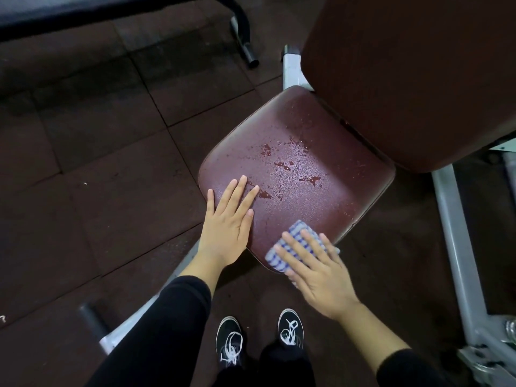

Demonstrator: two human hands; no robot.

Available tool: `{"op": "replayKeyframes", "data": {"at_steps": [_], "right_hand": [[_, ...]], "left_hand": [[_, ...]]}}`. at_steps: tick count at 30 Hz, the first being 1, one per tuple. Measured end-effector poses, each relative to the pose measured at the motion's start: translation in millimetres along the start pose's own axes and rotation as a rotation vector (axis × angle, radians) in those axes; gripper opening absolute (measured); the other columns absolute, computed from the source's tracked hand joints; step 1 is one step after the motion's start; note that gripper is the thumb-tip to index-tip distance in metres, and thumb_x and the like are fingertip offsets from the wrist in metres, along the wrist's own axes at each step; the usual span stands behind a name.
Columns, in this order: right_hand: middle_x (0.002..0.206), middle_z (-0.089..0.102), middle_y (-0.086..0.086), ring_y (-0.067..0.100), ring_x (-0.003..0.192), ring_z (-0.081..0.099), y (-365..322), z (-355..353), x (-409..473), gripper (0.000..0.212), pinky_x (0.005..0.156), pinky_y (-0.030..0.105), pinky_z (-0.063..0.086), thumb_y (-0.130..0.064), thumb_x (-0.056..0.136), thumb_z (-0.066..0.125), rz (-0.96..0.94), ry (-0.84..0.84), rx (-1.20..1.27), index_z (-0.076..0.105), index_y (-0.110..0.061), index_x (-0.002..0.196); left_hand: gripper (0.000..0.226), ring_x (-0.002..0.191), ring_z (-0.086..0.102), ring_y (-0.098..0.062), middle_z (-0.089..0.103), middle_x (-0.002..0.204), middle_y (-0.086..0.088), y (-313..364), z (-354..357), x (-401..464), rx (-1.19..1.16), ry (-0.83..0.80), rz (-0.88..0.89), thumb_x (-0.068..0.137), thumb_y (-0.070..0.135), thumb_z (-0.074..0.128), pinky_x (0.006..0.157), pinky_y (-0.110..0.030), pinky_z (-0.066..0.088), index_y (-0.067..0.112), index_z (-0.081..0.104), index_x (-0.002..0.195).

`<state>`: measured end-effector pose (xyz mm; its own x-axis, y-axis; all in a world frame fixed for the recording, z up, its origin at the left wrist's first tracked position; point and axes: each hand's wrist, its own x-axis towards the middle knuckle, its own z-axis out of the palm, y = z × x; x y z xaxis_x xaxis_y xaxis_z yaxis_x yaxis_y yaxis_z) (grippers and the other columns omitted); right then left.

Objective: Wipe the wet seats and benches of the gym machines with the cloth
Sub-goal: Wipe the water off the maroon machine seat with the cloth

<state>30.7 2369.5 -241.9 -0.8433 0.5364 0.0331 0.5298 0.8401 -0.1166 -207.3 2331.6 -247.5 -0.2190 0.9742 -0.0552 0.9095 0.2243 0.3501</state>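
Note:
A maroon padded seat (pixel 315 152) of a gym machine fills the middle of the view, with water droplets and small puddles (pixel 290 166) across its centre. My left hand (pixel 229 222) lies flat on the seat's near-left corner, fingers straight. My right hand (pixel 312 263) presses a folded blue-and-white checked cloth (pixel 296 236) flat onto the seat's near edge, fingers spread over it. The cloth sits short of the wet patch.
The maroon backrest (pixel 413 74) rises at the upper right. Grey-white frame bars (pixel 452 241) run down the right side and under the seat. A black bar with a tube end (pixel 245 37) stands at the upper left. Dark rubber floor tiles (pixel 83 163) surround; my shoes (pixel 259 339) are below.

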Motion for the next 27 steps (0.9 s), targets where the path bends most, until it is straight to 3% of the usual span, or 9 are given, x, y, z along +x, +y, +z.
{"op": "replayKeyframes", "data": {"at_steps": [4,8,12,16,20,23,27], "right_hand": [[0.152,0.032,-0.007,0.019,0.143,0.024,32.4,-10.8,3.3,0.045,0.112,0.049,0.025,-0.040,0.101,0.024,0.148,-0.011,0.020,0.034,-0.032,0.145],[0.151,0.034,-0.005,0.023,0.143,0.024,7.9,-13.7,57.8,0.048,0.116,0.047,0.016,-0.043,0.100,0.021,0.256,-0.005,0.026,0.036,-0.030,0.144],[0.155,0.026,-0.005,0.021,0.145,0.019,-27.3,-2.6,51.3,0.050,0.116,0.046,0.015,-0.042,0.099,0.032,0.073,-0.029,0.020,0.032,-0.029,0.147],[0.154,0.029,-0.007,0.019,0.144,0.023,2.4,-1.1,4.6,0.047,0.114,0.047,0.021,-0.041,0.100,0.032,-0.059,-0.029,0.007,0.031,-0.032,0.147],[0.154,0.028,-0.007,0.020,0.145,0.019,50.7,-6.6,-6.9,0.048,0.114,0.048,0.021,-0.042,0.101,0.021,0.211,-0.047,0.061,0.021,-0.035,0.148],[0.156,0.024,-0.002,0.022,0.146,0.012,65.8,-11.8,21.1,0.052,0.116,0.045,0.014,-0.043,0.101,0.013,0.399,-0.063,0.055,0.021,-0.028,0.150],[0.157,0.016,-0.003,0.019,0.146,0.003,51.5,-11.2,44.2,0.057,0.117,0.042,0.003,-0.045,0.098,0.023,0.525,-0.034,0.076,0.023,-0.022,0.149]], "left_hand": [[0.057,0.148,-0.006,-0.011,0.005,0.162,0.004,0.3,-1.1,-0.3,0.018,-0.017,-0.012,0.100,0.043,-0.004,0.119,-0.046,-0.010,0.031,0.014,0.153],[0.053,0.149,-0.003,-0.012,0.006,0.161,0.004,-0.6,1.1,0.5,0.015,0.001,-0.009,0.101,0.039,0.003,0.119,-0.048,-0.006,0.030,0.013,0.152],[0.051,0.149,0.001,-0.014,0.007,0.161,0.002,-2.9,3.6,0.3,0.013,0.012,0.017,0.102,0.035,0.009,0.118,-0.050,0.000,0.028,0.013,0.152],[0.050,0.148,0.006,-0.014,0.015,0.160,0.001,0.7,2.3,0.2,-0.002,0.046,0.006,0.102,0.034,0.012,0.118,-0.050,0.002,0.026,0.020,0.151],[0.052,0.148,0.014,-0.018,0.024,0.158,-0.003,16.1,0.7,2.5,0.060,0.090,-0.065,0.102,0.038,0.019,0.118,-0.051,0.003,0.021,0.035,0.148],[0.053,0.147,0.019,-0.018,0.026,0.158,-0.004,38.8,1.6,13.7,0.078,0.100,-0.033,0.100,0.039,0.028,0.118,-0.053,0.004,0.016,0.038,0.147],[0.055,0.148,0.015,-0.015,0.024,0.159,-0.001,65.9,11.3,37.0,0.055,0.050,0.057,0.100,0.038,0.028,0.118,-0.054,0.006,0.016,0.032,0.150]]}}
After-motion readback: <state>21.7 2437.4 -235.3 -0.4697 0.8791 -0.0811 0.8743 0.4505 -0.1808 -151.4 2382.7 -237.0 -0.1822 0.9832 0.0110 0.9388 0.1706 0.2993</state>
